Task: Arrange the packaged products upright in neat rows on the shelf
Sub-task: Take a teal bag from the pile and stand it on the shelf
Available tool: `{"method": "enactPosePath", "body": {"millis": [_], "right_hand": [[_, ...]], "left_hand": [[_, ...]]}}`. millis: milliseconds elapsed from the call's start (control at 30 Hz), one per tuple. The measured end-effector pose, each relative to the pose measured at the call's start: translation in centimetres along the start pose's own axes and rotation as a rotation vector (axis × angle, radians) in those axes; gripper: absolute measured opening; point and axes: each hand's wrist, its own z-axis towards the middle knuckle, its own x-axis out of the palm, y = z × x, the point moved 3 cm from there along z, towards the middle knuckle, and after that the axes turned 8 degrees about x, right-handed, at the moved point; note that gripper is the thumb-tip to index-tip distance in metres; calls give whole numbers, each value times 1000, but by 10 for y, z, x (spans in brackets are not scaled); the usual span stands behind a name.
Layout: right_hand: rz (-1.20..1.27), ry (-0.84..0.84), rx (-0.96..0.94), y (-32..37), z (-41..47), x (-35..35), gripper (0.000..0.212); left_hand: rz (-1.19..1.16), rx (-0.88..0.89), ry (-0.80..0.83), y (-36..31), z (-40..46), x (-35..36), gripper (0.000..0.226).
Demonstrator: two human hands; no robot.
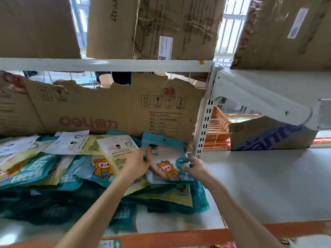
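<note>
White shelf (268,185): both hands grip a glossy, crinkled pouch (166,158).

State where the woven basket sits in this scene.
In the head view, the woven basket sits right of centre, behind the white slotted upright, beyond the torn cardboard sheet.

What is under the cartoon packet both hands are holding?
Under the packet, held by the left hand and right hand, lie yellow and teal packets. The shelf beneath them is covered.

I see the white shelf (268,185) with packets (53,172) heaped flat on its left half; cardboard (100,111) stands along the back edge.
</note>
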Motion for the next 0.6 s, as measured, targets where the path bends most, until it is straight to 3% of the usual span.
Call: {"method": "enactPosePath", "body": {"millis": [200,433,600], "right_hand": [[163,42,-63,-11,-14,-12,31],[549,206,0,-32,-29,-37,27],[751,272,-55,-53,-41,-54,33]], "left_hand": [[-167,-99,-105,-9,-11,16,54],[-530,-150,-281,-28,-37,24,51],[-635,-130,-316,-38,-64,36,49]]}}
